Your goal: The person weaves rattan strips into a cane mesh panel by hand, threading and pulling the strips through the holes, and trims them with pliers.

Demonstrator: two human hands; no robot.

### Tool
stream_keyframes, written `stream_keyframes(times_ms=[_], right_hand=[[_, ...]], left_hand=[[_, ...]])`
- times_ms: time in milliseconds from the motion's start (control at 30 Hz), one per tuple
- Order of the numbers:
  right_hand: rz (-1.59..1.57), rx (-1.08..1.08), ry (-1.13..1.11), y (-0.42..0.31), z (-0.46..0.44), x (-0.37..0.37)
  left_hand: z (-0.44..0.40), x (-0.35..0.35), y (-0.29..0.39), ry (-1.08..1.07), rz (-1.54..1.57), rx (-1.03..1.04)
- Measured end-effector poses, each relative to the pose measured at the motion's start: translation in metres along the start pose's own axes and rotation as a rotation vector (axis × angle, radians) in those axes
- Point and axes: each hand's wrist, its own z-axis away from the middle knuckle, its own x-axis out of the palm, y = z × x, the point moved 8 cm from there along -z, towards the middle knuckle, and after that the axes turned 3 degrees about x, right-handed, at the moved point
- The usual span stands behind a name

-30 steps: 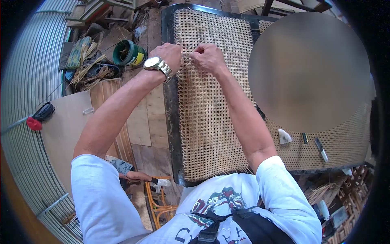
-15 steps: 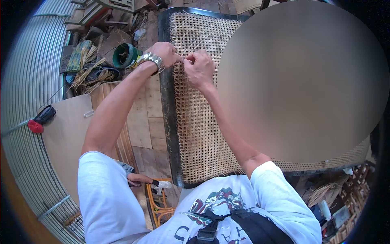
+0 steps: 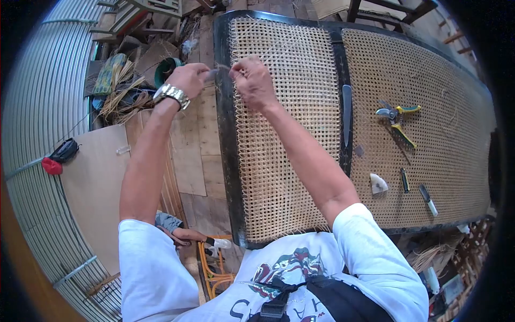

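A woven cane panel [image 3: 284,145] in a dark frame lies in front of me. My right hand [image 3: 253,83] is closed in a pinch at the panel's left edge, on what looks like a thin cane strand. My left hand [image 3: 189,79], with a metal watch [image 3: 171,95] on the wrist, is just beyond the frame's left rail. Its fingers are closed, but motion smears the fingertips and what they hold. A faint line, seemingly the strand, runs between the two hands.
On the right-hand panel [image 3: 424,123] lie pruning shears [image 3: 398,122], a white wedge [image 3: 378,183], a cutter [image 3: 404,180] and a knife [image 3: 428,200]. A long blade [image 3: 347,115] rests on the crossbar. A green bucket [image 3: 165,71] and another person's leg [image 3: 190,235] are at left.
My left hand has moved left, away from the panel edge and past the rail. My right hand has shifted slightly left and up. The right-hand panel and its tools show now; a blur covered them before.
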Motion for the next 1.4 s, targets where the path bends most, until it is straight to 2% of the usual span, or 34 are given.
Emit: stream_keyframes(times_ms=[33, 67, 133, 167, 200, 267, 333, 400, 433, 500, 633, 700, 833, 900, 1033, 1200, 1267, 1333, 1400], right_hand=[[-0.188, 0.214, -0.009, 0.014, 0.000, 0.002], [-0.182, 0.217, -0.014, 0.016, 0.000, 0.001], [-0.489, 0.381, 0.056, 0.040, -0.004, -0.005], [-0.469, 0.460, 0.045, 0.050, -0.001, -0.007], [-0.464, 0.460, 0.046, 0.046, 0.000, -0.010], [-0.137, 0.425, 0.009, 0.033, 0.003, -0.018], [-0.062, 0.434, -0.043, 0.033, 0.005, -0.013], [0.280, 0.247, 0.045, 0.019, 0.003, -0.022], [0.281, 0.248, 0.045, 0.019, 0.002, -0.024], [0.175, 0.424, -0.017, 0.033, 0.004, -0.023], [0.144, 0.383, -0.016, 0.035, -0.002, -0.028], [0.045, 0.539, -0.131, 0.042, -0.001, -0.024], [0.135, 0.446, -0.158, 0.039, -0.014, -0.024], [0.147, 0.494, -0.292, 0.042, -0.017, -0.019], [0.067, 0.508, -0.385, 0.053, -0.020, -0.014], [0.116, 0.468, -0.397, 0.057, -0.025, -0.012], [0.139, 0.475, -0.426, 0.056, -0.024, -0.009], [0.253, 0.317, -0.380, 0.043, -0.030, -0.009], [0.282, 0.344, -0.416, 0.040, -0.029, -0.007]], left_hand=[[0.004, 0.003, 0.012, -0.015, 0.030, 0.044], [0.005, 0.004, 0.022, -0.016, 0.038, 0.041], [0.003, 0.000, 0.038, -0.043, -0.077, -0.040], [0.003, -0.002, 0.047, -0.067, -0.140, -0.053], [0.001, 0.001, 0.049, -0.066, -0.136, -0.051], [-0.005, 0.006, 0.057, -0.093, -0.268, 0.023], [-0.007, 0.006, 0.061, -0.104, -0.285, 0.012], [-0.009, 0.004, 0.071, -0.088, -0.328, 0.086], [-0.010, 0.002, 0.075, -0.096, -0.337, 0.087], [-0.013, -0.002, 0.084, -0.112, -0.382, 0.117], [-0.018, -0.005, 0.105, -0.124, -0.467, 0.201], [-0.021, -0.003, 0.109, -0.141, -0.500, 0.219], [-0.019, -0.007, 0.100, -0.128, -0.409, 0.169], [-0.022, -0.006, 0.091, -0.219, -0.354, 0.056], [-0.027, 0.000, 0.109, -0.147, -0.424, 0.166], [-0.031, 0.003, 0.129, -0.143, -0.502, 0.217], [-0.028, 0.001, 0.116, -0.167, -0.445, 0.144], [-0.023, 0.008, 0.098, -0.160, -0.445, 0.143], [-0.014, 0.009, 0.092, -0.135, -0.426, 0.169]])
